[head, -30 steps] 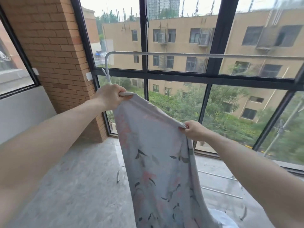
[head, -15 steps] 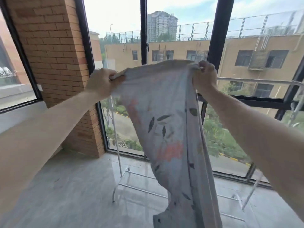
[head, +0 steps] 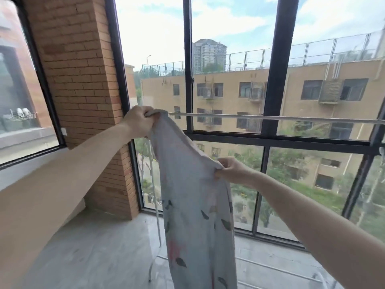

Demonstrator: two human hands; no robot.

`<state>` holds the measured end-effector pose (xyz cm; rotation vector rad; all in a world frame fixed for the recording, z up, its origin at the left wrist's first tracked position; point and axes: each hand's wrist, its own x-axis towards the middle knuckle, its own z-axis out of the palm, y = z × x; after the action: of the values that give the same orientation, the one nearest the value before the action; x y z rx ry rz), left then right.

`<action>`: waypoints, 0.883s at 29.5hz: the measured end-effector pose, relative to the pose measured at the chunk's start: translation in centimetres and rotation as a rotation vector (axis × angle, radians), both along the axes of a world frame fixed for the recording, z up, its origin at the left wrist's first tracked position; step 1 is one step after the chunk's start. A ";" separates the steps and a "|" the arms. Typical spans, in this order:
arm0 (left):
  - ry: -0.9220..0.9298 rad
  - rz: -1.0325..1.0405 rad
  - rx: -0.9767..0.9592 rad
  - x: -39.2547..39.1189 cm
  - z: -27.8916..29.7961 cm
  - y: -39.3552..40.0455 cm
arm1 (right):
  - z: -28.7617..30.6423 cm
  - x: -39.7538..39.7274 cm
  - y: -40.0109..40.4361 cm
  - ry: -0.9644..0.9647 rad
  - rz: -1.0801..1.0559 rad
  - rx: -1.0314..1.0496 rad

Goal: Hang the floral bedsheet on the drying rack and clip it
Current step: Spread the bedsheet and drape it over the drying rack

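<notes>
The floral bedsheet [head: 193, 205], pale grey with dark leaves and pink blotches, hangs in a long bunched strip in front of me. My left hand [head: 138, 122] grips its top corner up at the left end of the drying rack's white top bar [head: 270, 117]. Lower and to the right, my right hand [head: 233, 171] pinches the sheet's upper edge, well below the bar. The sheet's top edge slopes down from left hand to right hand. The rack's left upright [head: 155, 197] shows beside the sheet; its lower frame is partly hidden behind the cloth.
Tall black-framed windows [head: 270, 80] stand right behind the rack. A brick pillar [head: 83, 80] rises at the left, close to the rack's end. The grey floor [head: 93, 251] spreads below, with the rack's white base rails [head: 270, 265] at the lower right.
My right hand has dropped from above the bar to below it, still holding the sheet's edge. My left hand stays high at the bar's left end. The camera has tilted up.
</notes>
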<state>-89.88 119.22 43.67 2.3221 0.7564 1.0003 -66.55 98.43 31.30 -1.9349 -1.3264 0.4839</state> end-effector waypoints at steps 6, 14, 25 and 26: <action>0.126 -0.119 0.031 0.7 -2.5 -2.6 | -1.3 -3.2 1.7 0.493 0.224 -0.053; 0.135 -0.085 0.037 -1.6 -5.1 -0.9 | -6.0 -3.9 2.0 0.233 0.103 -0.114; 0.066 0.204 0.150 -4.2 -5.3 2.1 | -14.1 2.1 -1.4 0.075 -0.357 -0.374; 0.121 0.237 0.184 -4.8 -4.9 2.6 | -10.4 2.6 -0.8 0.150 -0.494 -0.176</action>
<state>-94.64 121.84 38.73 2.5115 1.0480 1.0763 -63.96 97.64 20.93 -2.2274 -0.6925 0.4947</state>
